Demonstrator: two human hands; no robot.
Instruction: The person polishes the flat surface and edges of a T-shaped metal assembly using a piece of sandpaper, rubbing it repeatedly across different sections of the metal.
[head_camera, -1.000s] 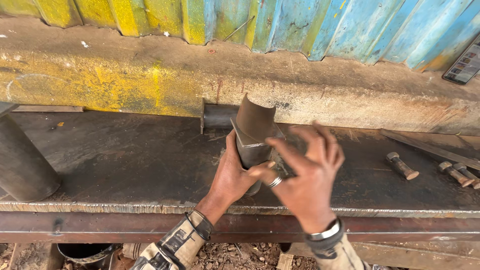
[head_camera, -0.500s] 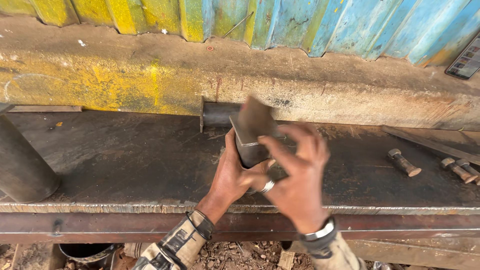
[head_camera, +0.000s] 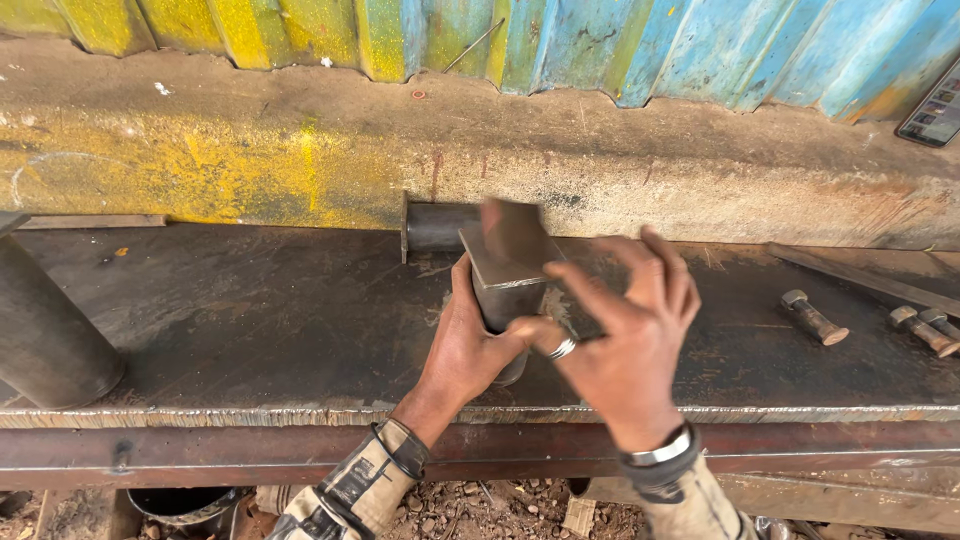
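My left hand (head_camera: 466, 345) grips a short steel piece (head_camera: 505, 275) with a flat plate on top and a rounded body, standing on the dark steel workbench (head_camera: 250, 320) near its front edge. My right hand (head_camera: 625, 345), with a ring on one finger and a band at the wrist, hovers just right of the piece. Its fingers are spread and its thumb rests against the piece's side. The top of the piece is blurred from motion.
A thick steel cylinder (head_camera: 45, 330) stands at the bench's left edge. A short pipe stub (head_camera: 435, 225) lies at the back against the concrete ledge. Three bolts (head_camera: 870, 322) and a flat bar (head_camera: 860, 280) lie at the right. Corrugated painted sheet (head_camera: 560, 45) rises behind.
The steel piece has tipped from a tall tilted pose to a lower one with its flat plate up. My right hand has opened and shifted slightly right.
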